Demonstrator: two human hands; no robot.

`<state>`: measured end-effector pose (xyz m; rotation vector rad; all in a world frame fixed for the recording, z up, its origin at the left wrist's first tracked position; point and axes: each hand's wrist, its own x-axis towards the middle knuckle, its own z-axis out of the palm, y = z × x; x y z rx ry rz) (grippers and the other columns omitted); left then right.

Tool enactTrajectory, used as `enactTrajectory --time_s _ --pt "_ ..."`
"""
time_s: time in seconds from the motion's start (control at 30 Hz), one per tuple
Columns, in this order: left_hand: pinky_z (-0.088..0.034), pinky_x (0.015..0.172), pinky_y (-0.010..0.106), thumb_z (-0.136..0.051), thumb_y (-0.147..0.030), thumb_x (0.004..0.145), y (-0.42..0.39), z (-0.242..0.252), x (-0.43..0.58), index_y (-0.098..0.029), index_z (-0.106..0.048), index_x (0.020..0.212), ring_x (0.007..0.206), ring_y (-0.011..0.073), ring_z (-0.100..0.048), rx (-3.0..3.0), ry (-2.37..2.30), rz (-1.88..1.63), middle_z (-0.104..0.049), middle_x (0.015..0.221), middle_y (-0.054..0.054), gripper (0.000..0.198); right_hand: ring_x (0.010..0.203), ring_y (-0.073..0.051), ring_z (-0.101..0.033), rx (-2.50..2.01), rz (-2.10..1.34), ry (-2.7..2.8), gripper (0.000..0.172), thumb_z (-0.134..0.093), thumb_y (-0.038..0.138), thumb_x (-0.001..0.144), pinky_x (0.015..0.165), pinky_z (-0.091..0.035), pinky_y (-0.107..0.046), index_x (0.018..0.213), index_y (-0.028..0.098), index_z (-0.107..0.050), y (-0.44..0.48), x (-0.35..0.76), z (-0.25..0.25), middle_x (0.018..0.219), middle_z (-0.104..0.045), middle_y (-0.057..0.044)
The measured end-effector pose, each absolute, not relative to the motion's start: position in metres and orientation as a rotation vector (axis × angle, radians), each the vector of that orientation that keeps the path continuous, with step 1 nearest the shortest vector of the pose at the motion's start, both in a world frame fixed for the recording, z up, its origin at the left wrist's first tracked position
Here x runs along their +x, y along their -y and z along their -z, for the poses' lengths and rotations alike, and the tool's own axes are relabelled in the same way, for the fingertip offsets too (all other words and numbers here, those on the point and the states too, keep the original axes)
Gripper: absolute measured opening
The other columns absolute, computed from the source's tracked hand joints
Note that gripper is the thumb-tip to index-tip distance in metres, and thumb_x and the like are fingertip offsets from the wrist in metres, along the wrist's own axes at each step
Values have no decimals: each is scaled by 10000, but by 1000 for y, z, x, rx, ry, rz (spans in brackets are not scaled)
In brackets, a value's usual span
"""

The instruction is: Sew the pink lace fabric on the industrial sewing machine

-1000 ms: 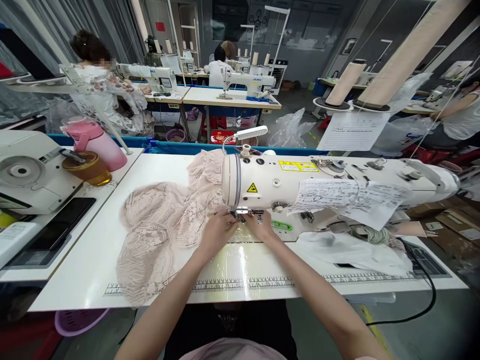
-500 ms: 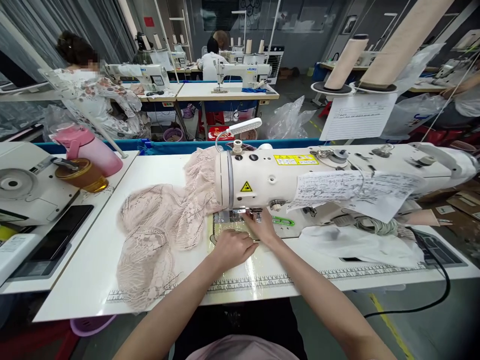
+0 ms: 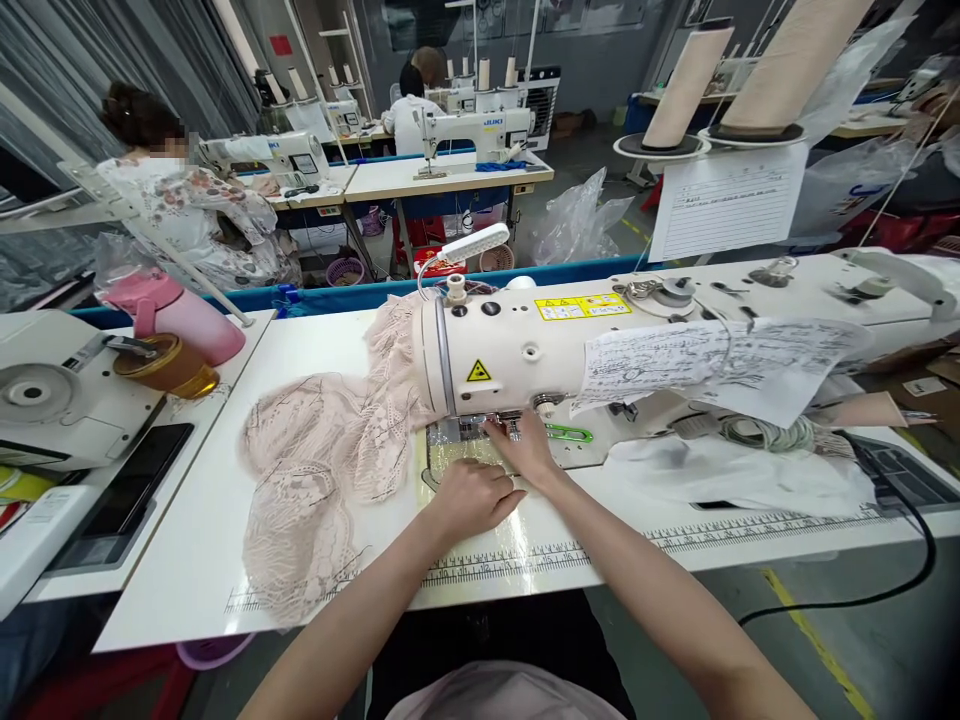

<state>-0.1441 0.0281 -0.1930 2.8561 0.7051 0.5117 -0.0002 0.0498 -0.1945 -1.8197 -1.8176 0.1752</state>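
A white sewing machine (image 3: 510, 345) lies across the bench in front of me. My right hand (image 3: 531, 452) reaches under its head, fingertips bent together at the presser foot (image 3: 491, 424); whatever they pinch is too small to make out. Just in front of the needle plate, my left hand (image 3: 474, 500) rests with its fingers curled under and its thumb pointing right; its palm side is hidden. Beige lace fabric (image 3: 300, 480) lies bunched on the bench left of the needle area, running back behind the machine head. A green slotted piece (image 3: 568, 433) sits right of my right hand.
A printed ruler (image 3: 540, 560) runs along the front edge of the bench (image 3: 180, 560). White cloth (image 3: 735, 475) and a cord coil (image 3: 769, 433) lie at right. A pink jug (image 3: 180, 315), an amber cup (image 3: 169, 365) and a phone (image 3: 139, 480) stand left. Thread cones (image 3: 686, 90) rise behind.
The camera view has tilted and shifted slightly. Both hands stay at the needle area in nearly the same pose, and the lace fabric lies almost as before.
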Motion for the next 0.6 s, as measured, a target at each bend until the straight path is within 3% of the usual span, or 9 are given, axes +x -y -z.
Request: enactTrajectory --time_s 0.3,0.6 --pt "-365 517 273 -417 -351 982 -28 193 -145 -181 -661 642 515 142 -563 2866 -718 -527 -638 581 32 451 790 -245 -624 -1862 -177 1765 344 -488 401 944 769 -476 -373 756 179 -670 -48 -1 191 792 -691 -98" --pt "-372 526 276 -400 -376 979 -28 187 -146 -197 -639 625 532 141 -563 2816 -802 -521 -622 584 39 463 837 -279 -634 -1883 -260 1762 283 -489 373 935 760 -462 -366 792 210 -670 -51 3 201 702 -664 -74"
